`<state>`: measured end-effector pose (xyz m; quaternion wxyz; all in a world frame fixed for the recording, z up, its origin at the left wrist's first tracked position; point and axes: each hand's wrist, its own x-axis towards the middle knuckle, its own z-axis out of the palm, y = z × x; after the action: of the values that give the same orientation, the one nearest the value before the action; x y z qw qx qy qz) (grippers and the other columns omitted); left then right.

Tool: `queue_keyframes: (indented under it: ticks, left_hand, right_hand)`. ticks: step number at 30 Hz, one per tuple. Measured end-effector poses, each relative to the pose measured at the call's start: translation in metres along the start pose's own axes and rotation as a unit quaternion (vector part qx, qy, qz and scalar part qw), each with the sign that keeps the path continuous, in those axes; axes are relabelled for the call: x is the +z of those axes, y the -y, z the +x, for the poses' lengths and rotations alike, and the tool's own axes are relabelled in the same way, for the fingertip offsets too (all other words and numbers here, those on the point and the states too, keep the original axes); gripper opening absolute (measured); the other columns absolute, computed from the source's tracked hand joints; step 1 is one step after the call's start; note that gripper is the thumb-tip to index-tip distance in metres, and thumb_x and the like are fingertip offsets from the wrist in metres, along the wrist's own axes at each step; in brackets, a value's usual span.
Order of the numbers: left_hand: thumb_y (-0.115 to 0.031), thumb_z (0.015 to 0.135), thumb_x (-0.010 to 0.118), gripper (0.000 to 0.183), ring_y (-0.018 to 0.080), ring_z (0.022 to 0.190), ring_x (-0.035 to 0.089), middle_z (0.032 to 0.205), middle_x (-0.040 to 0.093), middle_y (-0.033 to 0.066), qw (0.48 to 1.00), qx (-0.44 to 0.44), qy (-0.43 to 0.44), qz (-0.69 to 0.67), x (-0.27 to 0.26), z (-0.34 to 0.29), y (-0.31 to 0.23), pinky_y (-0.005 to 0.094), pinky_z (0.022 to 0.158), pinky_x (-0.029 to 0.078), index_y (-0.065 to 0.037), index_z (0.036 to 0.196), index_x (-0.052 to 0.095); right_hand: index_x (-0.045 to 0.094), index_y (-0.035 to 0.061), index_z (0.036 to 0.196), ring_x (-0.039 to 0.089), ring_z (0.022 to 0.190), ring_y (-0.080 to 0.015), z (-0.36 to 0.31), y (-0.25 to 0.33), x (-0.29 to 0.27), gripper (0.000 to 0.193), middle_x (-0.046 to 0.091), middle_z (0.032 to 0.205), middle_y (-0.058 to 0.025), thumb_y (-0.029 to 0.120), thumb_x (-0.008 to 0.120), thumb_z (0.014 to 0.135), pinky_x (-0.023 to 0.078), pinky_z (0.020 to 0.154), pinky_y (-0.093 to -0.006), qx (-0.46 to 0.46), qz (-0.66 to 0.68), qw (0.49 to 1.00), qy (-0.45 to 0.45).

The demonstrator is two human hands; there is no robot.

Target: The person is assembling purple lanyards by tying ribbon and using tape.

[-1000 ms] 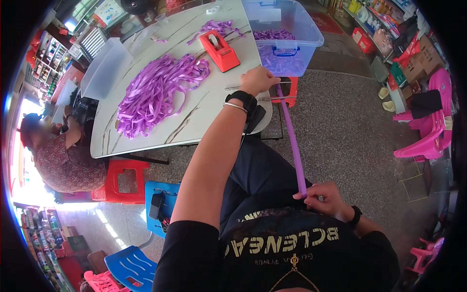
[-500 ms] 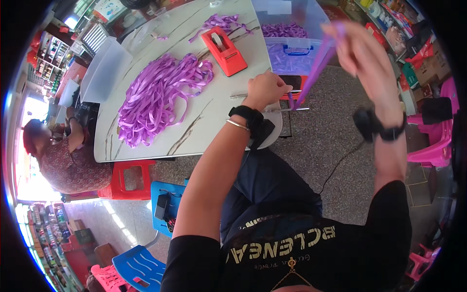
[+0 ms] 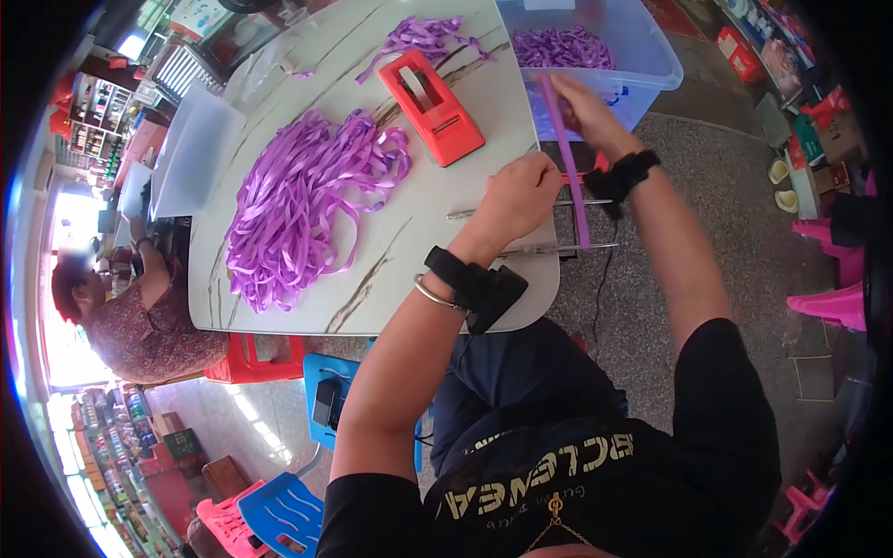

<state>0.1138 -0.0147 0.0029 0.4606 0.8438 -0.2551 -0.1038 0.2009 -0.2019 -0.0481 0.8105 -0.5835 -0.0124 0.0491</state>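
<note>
At the table's right edge, two thin metal rods (image 3: 595,246) stick out past the corner. A strip of purple ribbon (image 3: 566,149) runs from the rods up to my right hand (image 3: 591,113), which is closed on it beside the plastic bin. My left hand (image 3: 526,197) is closed above the rods, with its fingertips curled near the ribbon; what it pinches is hidden. To its left on the marble-patterned table (image 3: 372,298) lies a big heap of purple ribbon loops (image 3: 302,205). A red tape dispenser (image 3: 433,107) stands between the heap and the bin.
A clear bin (image 3: 646,70) full of cut purple ribbon pieces (image 3: 563,48) stands by the right table edge. More ribbon pieces (image 3: 423,37) lie at the far side. A person (image 3: 139,316) sits at the left near a clear box (image 3: 195,149). A blue stool (image 3: 326,400) stands below the table.
My right hand has come down and left from high on the right, bringing the ribbon closer to the rods. My left hand stays by the rods, and the view has shifted slightly.
</note>
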Motion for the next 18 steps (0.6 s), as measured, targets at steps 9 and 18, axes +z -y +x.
queue_keyframes:
  ticks: [9,18]
  left_hand:
    - [-0.029,0.072,0.063,0.016,0.0254,0.068,0.060,0.068,0.063,0.0062,0.993,-0.011,0.073,0.093,-0.006,-0.005,-0.014,0.0384,0.060,0.041,-0.015,0.077,0.071]
    - [-0.032,0.071,0.065,0.018,0.0262,0.071,0.060,0.070,0.064,0.0061,0.991,-0.015,0.070,0.114,-0.002,-0.002,-0.015,0.0422,0.065,0.040,-0.017,0.078,0.071]
  right_hand:
    - [0.057,0.0038,0.108,0.052,0.080,-0.0078,-0.189,-0.131,0.017,0.034,0.056,0.078,0.0008,0.031,0.045,0.091,0.041,0.073,-0.0225,0.213,-0.208,0.953,-0.049]
    - [0.061,0.0021,0.099,0.040,0.049,-0.0056,-0.339,0.000,0.083,0.020,0.049,0.060,0.0011,0.011,0.057,0.082,0.032,0.045,-0.0225,-0.040,-0.269,0.962,0.018]
